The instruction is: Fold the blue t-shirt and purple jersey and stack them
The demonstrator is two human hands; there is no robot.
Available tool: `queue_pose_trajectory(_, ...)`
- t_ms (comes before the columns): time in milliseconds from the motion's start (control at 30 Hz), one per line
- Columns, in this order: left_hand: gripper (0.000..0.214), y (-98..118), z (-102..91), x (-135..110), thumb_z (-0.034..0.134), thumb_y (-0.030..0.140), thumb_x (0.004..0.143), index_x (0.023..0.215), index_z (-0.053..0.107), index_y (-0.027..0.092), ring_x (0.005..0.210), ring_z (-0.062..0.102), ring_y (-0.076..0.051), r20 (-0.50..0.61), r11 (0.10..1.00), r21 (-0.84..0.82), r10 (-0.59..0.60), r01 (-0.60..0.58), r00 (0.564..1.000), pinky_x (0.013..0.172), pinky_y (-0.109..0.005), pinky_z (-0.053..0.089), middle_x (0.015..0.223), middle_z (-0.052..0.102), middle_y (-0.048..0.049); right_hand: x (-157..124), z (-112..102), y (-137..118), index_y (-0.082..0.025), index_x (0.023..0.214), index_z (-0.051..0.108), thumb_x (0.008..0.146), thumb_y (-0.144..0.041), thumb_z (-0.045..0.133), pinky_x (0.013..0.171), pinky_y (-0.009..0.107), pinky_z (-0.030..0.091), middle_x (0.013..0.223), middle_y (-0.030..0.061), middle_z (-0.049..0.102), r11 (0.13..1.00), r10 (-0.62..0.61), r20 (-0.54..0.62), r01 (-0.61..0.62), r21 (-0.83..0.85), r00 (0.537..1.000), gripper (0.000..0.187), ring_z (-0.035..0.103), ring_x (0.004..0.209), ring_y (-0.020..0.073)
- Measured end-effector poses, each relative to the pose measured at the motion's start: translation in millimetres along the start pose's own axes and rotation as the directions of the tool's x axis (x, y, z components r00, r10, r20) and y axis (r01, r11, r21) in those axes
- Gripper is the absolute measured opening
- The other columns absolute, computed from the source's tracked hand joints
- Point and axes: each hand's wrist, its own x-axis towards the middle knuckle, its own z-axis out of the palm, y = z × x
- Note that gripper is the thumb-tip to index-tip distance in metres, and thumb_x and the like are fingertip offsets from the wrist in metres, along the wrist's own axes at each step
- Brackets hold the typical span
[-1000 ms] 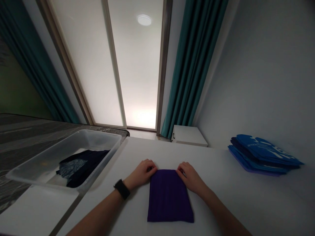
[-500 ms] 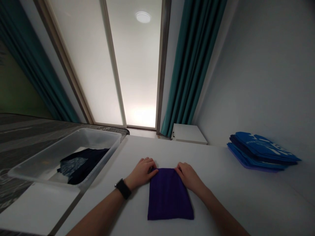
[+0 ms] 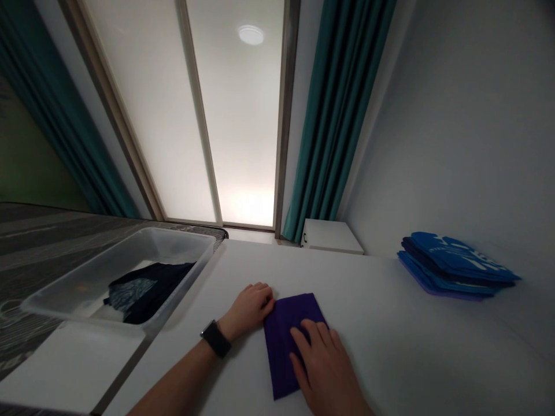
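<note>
A folded dark purple cloth [image 3: 280,341] lies on the white table [image 3: 403,341], turned at a slant. My right hand [image 3: 318,361] rests flat on its right part, fingers spread, covering the near right corner. My left hand [image 3: 251,309], with a black watch on the wrist, sits against the cloth's far left corner. Its fingers touch the edge, and the thumb is hidden. I cannot tell whether that hand grips the cloth.
A translucent plastic bin [image 3: 117,277] holding dark clothing [image 3: 143,292] stands to the left. A stack of folded blue garments [image 3: 455,266] lies at the table's far right. A white cabinet [image 3: 332,237] stands beyond the far edge.
My right hand has moved from the cloth's far right corner onto its top, nearer to me. The cloth has turned on the table, and my left hand has stayed at its far left corner.
</note>
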Motion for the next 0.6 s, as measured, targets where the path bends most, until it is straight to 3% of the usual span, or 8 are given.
queue_pose_trajectory(100, 0.017, -2, -3.9, -2, 0.05, 0.021, 0.089, 0.074, 0.057, 0.02, 0.076, 0.058, -0.019, 0.017, 1.0, 0.006, 0.011, -0.011, 1.0, 0.075, -0.031, 0.04, 0.081, 0.063, -0.0033, -31, 9, 1, -0.028, 0.122, 0.056, 0.081, -0.039, 0.06, 0.08, 0.043, 0.039, 0.11, 0.0099, 0.065, 0.987, -0.158, -0.015, 0.158, 0.013, 0.987, 0.042, 0.056, 0.091, 0.0292)
queue_pose_trajectory(200, 0.014, -2, -9.0, -3, 0.051, 0.017, 0.083, 0.07, 0.057, 0.019, 0.073, 0.056, -0.018, 0.024, 0.999, -0.026, 0.021, -0.021, 0.999, 0.072, -0.029, 0.04, 0.077, 0.062, -0.0026, -39, 8, 20, -0.03, 0.114, 0.059, 0.079, -0.025, 0.061, 0.081, 0.041, 0.039, 0.112, 0.0085, 0.064, 0.976, -0.217, 0.045, 0.218, -0.012, 0.975, 0.036, 0.056, 0.092, 0.0272)
queue_pose_trajectory(333, 0.012, -9, -15.5, -4, 0.053, 0.018, 0.079, 0.071, 0.061, 0.018, 0.064, 0.055, -0.014, 0.136, 0.964, -0.265, 0.02, 0.017, 0.99, 0.061, -0.024, 0.039, 0.071, 0.063, 0.0001, -20, 9, 64, -0.025, 0.097, 0.063, 0.081, -0.004, 0.049, 0.081, 0.038, 0.04, 0.108, 0.0095, 0.063, 0.994, -0.063, 0.071, 0.069, -0.085, 0.995, 0.03, 0.056, 0.097, 0.0256)
queue_pose_trajectory(400, 0.016, -15, -18.3, -5, 0.053, 0.023, 0.081, 0.072, 0.064, 0.017, 0.06, 0.055, -0.013, 0.248, 0.91, -0.405, 0.013, 0.092, 0.969, 0.056, -0.022, 0.038, 0.067, 0.064, 0.001, -5, 13, 90, -0.023, 0.097, 0.064, 0.084, -0.004, 0.043, 0.078, 0.038, 0.043, 0.104, 0.0102, 0.063, 0.996, 0.035, 0.049, -0.031, -0.079, 0.998, 0.031, 0.057, 0.094, 0.0254)
queue_pose_trajectory(467, 0.021, -21, -20.5, -6, 0.053, 0.029, 0.083, 0.073, 0.065, 0.016, 0.062, 0.057, -0.013, 0.297, 0.861, -0.486, 0.005, 0.147, 0.955, 0.056, -0.022, 0.038, 0.068, 0.067, 0.0006, 8, 17, 113, -0.023, 0.106, 0.064, 0.088, -0.007, 0.038, 0.082, 0.04, 0.045, 0.108, 0.0107, 0.063, 0.995, 0.088, 0.051, -0.09, 0.036, 0.995, 0.036, 0.058, 0.099, 0.0255)
queue_pose_trajectory(600, 0.024, -23, -20.4, -4, 0.048, 0.035, 0.089, 0.081, 0.062, 0.017, 0.069, 0.062, -0.015, 0.135, 0.826, -0.55, -0.06, 0.125, 0.989, 0.065, -0.024, 0.043, 0.075, 0.071, -0.001, 19, 25, 136, -0.023, 0.115, 0.062, 0.096, -0.022, 0.03, 0.092, 0.04, 0.048, 0.113, 0.0093, 0.064, 0.897, 0.202, 0.11, -0.228, 0.378, 0.973, 0.038, 0.06, 0.106, 0.0223)
